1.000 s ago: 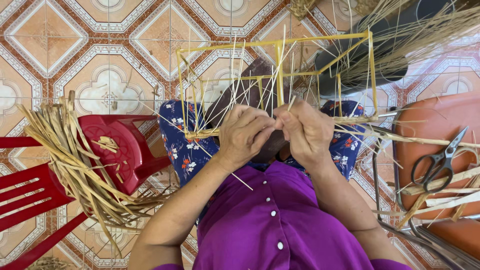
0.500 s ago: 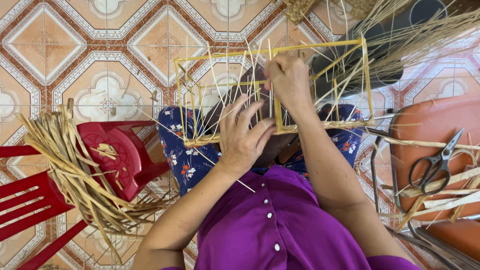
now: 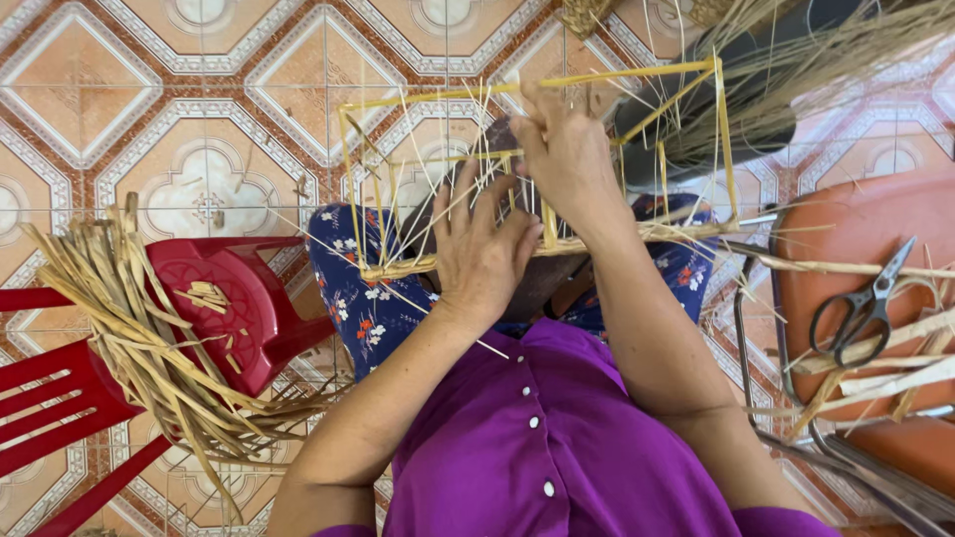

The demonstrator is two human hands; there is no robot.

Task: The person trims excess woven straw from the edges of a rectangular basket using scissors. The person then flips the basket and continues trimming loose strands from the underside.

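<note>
Head view. One yellow straw frame [image 3: 537,169] stands on my lap at upper centre of the frame, box-shaped, with many thin loose straw strands [image 3: 468,129] rising through it; too many to count. My left hand [image 3: 482,249] lies at centre, fingers spread apart and flat against the frame's lower woven rail, palm pressing it, nothing clamped. My right hand [image 3: 567,154] sits just above and to the right of it, inside the frame; fingers drawn together, pinched on a few strands near the upper bar. The frame surrounds both hands.

One bundle of dried flat straw [image 3: 139,328] lies across one red plastic stool [image 3: 214,298] at left. One red plastic chair [image 3: 50,408] at lower left. One pair of black-handled scissors [image 3: 860,303] rests on one orange seat [image 3: 875,239] at right, among several cut strips.
</note>
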